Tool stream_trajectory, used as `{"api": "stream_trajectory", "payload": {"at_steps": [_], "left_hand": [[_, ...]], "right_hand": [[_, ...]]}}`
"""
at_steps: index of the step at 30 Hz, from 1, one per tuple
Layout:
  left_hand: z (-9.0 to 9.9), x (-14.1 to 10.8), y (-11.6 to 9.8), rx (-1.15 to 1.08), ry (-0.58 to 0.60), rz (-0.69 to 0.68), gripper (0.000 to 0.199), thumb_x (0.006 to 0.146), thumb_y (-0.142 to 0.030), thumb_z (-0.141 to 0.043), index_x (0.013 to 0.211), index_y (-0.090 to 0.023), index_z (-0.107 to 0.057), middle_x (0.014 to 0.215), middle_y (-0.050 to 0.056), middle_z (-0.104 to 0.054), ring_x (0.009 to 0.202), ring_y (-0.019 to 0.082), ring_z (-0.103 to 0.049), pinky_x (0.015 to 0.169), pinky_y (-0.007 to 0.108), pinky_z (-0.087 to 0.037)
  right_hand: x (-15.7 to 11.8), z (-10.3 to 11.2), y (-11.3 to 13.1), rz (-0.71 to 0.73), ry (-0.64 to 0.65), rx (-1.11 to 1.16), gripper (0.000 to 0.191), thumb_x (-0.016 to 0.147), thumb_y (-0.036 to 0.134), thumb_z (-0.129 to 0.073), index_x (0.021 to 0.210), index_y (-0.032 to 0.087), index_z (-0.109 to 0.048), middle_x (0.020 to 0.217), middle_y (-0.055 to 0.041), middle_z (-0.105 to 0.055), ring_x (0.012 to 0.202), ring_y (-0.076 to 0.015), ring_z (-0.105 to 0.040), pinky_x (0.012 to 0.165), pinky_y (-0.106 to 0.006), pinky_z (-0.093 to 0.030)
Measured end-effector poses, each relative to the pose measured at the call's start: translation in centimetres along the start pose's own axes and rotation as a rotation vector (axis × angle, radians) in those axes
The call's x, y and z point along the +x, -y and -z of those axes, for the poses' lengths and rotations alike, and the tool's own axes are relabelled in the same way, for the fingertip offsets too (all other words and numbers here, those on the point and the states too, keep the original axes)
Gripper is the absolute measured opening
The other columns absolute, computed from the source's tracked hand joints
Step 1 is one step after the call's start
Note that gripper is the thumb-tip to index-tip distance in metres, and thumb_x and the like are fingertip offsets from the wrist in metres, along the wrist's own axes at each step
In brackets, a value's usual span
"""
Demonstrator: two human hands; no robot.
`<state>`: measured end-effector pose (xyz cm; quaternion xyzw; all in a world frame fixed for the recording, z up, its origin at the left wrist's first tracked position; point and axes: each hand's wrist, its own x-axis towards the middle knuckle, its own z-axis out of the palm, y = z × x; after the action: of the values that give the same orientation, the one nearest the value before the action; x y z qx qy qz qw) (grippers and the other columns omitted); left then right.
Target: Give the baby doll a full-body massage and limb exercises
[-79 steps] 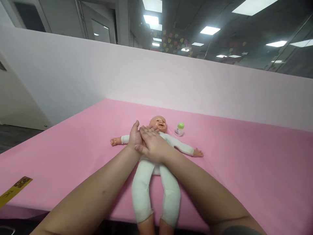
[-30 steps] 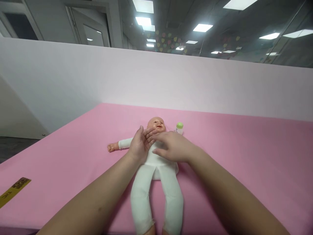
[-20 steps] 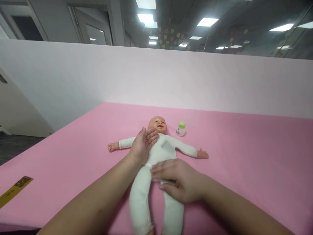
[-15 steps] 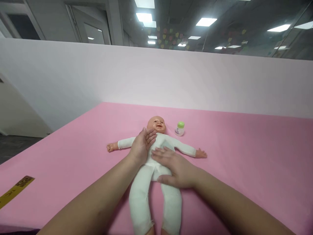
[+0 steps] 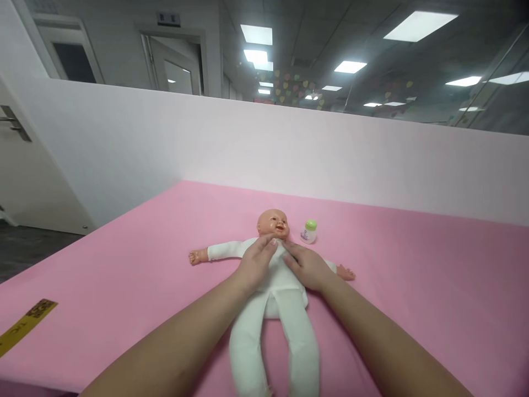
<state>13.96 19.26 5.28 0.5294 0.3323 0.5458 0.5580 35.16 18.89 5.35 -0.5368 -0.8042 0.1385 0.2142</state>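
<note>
A baby doll point(image 5: 278, 300) with a white cloth body and a hard plastic head lies on its back, arms spread, feet toward me. My left hand point(image 5: 257, 262) rests on the left side of its upper chest, fingers stretched out toward the neck. Opposite it, my right hand point(image 5: 306, 266) lies on the right side of the chest with fingers extended, hiding part of the doll's arm. Both hands hold nothing. Just right of the doll's head stands a small clear jar point(image 5: 308, 232) with a green lid.
The pink table cover point(image 5: 136, 264) spreads under everything. A yellow strip point(image 5: 27, 326) with a printed code sticks at the near left. Behind the table rises a white partition point(image 5: 314, 157), and a door point(image 5: 33, 176) stands at the left.
My right hand has moved up from the doll's belly to its chest. My left hand has turned from edge-on to palm-down on the chest. The camera view has tilted up slightly.
</note>
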Motion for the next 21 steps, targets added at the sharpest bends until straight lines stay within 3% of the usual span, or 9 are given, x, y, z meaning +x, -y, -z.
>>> {"api": "stream_trajectory", "payload": {"at_steps": [3,5,8,10,12,15,17,21], "left_hand": [[0.4,-1.2,-1.8,0.173,0.119,-0.071,0.042,0.087,-0.045,-0.081,0.125,-0.027,-0.079,0.14,0.012,-0.07,0.144,0.042,-0.051,0.131,0.059,-0.016],[0.8,-2.5,-3.7,0.302,0.28,-0.155,0.045,0.08,-0.041,-0.086,0.123,-0.03,-0.08,0.13,0.012,-0.074,0.14,0.045,-0.054,0.132,0.061,-0.01],[1.7,-4.6,-6.3,0.354,0.546,-0.207,0.031,0.08,-0.037,-0.086,0.11,-0.033,-0.084,0.114,0.011,-0.08,0.135,0.045,-0.062,0.131,0.061,-0.019],[2.3,-5.4,-7.1,0.362,0.646,-0.186,0.029,0.081,-0.037,-0.085,0.11,-0.034,-0.084,0.114,0.011,-0.08,0.135,0.045,-0.062,0.13,0.063,-0.023],[2.8,-5.4,-6.9,0.483,0.735,-0.179,0.043,0.086,-0.042,-0.081,0.129,-0.033,-0.079,0.134,0.01,-0.074,0.144,0.044,-0.054,0.13,0.064,-0.022],[3.1,-4.0,-5.5,0.836,0.898,-0.228,0.065,0.098,-0.052,-0.066,0.158,-0.03,-0.055,0.166,0.007,-0.046,0.159,0.039,-0.032,0.132,0.062,-0.017],[2.8,-2.5,-4.4,1.002,0.952,-0.282,0.068,0.104,-0.056,-0.054,0.165,-0.028,-0.043,0.172,0.007,-0.034,0.162,0.036,-0.024,0.132,0.06,-0.015],[2.2,0.2,-2.7,1.082,0.92,-0.345,0.066,0.109,-0.058,-0.04,0.167,-0.026,-0.04,0.174,0.007,-0.029,0.162,0.031,-0.026,0.133,0.053,-0.019]], "right_hand": [[-0.3,0.4,-0.6,-0.092,-0.001,-0.027,0.054,0.112,0.055,-0.034,0.15,0.029,-0.062,0.143,-0.0085,-0.07,0.13,-0.03,-0.065,0.104,-0.043,-0.05],[-0.4,0.5,-0.8,-0.14,0.005,-0.041,0.053,0.112,0.056,-0.033,0.14,0.029,-0.069,0.128,-0.0082,-0.077,0.116,-0.0298,-0.071,0.093,-0.04,-0.052],[-0.2,0.3,-1.0,-0.174,-0.011,-0.046,0.055,0.112,0.056,-0.031,0.128,0.026,-0.075,0.119,-0.0083,-0.079,0.108,-0.0284,-0.072,0.09,-0.038,-0.05],[0.0,0.0,-1.1,-0.185,-0.024,-0.055,0.057,0.112,0.056,-0.031,0.125,0.023,-0.075,0.117,-0.0097,-0.079,0.107,-0.0282,-0.072,0.091,-0.037,-0.049],[0.2,-0.2,-1.2,-0.183,-0.022,-0.064,0.057,0.111,0.056,-0.032,0.124,0.021,-0.075,0.116,-0.0102,-0.079,0.107,-0.0281,-0.072,0.091,-0.037,-0.048],[0.4,-0.2,-1.3,-0.175,-0.008,-0.051,0.056,0.111,0.057,-0.033,0.117,0.022,-0.076,0.113,-0.0093,-0.079,0.104,-0.0274,-0.072,0.087,-0.035,-0.049],[0.3,0.0,-1.2,-0.163,-0.006,-0.023,0.054,0.112,0.055,-0.033,0.117,0.025,-0.076,0.114,-0.0078,-0.079,0.103,-0.0266,-0.072,0.086,-0.035,-0.049],[0.1,0.2,-0.9,-0.156,0.001,0.025,0.049,0.113,0.05,-0.031,0.125,0.032,-0.074,0.12,-0.0042,-0.079,0.108,-0.0258,-0.072,0.089,-0.036,-0.049]]}}
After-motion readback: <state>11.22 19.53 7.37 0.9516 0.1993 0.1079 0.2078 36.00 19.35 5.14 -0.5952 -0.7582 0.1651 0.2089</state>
